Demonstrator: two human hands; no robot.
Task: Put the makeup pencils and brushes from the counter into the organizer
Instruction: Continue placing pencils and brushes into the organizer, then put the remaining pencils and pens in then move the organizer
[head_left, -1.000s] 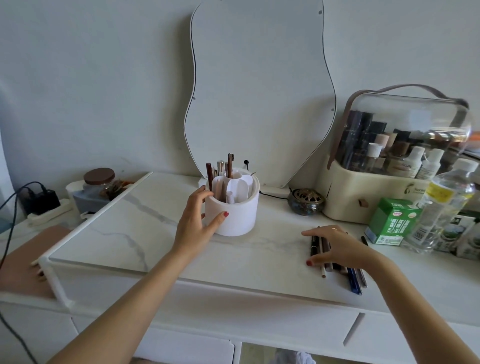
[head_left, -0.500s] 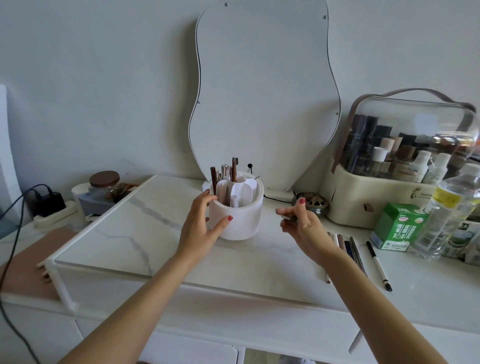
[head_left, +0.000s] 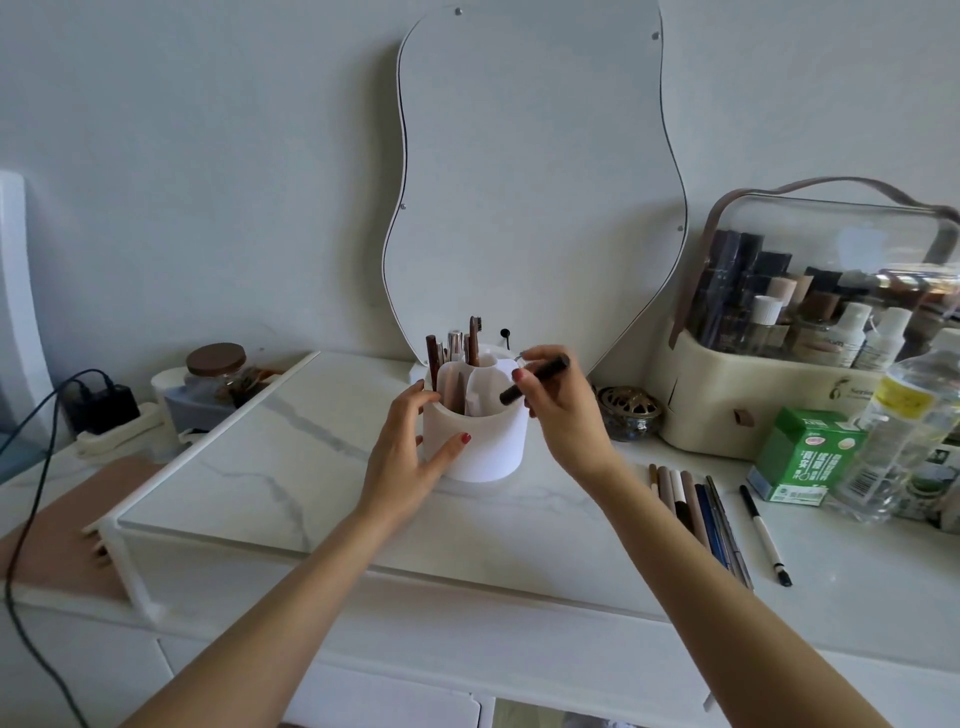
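A white round organizer (head_left: 485, 447) with petal-shaped compartments stands on the marble counter (head_left: 291, 467), with several brown pencils and brushes upright in its back left compartments. My left hand (head_left: 410, 452) holds its left side, thumb on the front wall. My right hand (head_left: 558, 415) pinches a dark makeup pencil (head_left: 537, 378), tilted with its lower end over the organizer's right compartment. A row of several pencils and brushes (head_left: 696, 509) lies on the counter to the right, with a black-and-white pen (head_left: 763, 532) beside it.
A wavy mirror (head_left: 535, 171) leans on the wall behind. At right stand a cosmetics case (head_left: 789, 395), a green box (head_left: 802, 454), a clear bottle (head_left: 896, 447) and a small brass bowl (head_left: 628, 413). A jar (head_left: 215, 371) and a plugged charger (head_left: 101, 405) sit at left.
My right hand left the row of pencils on the counter, lifted one dark pencil and brought it up over the organizer. My left hand stayed on the organizer's side.
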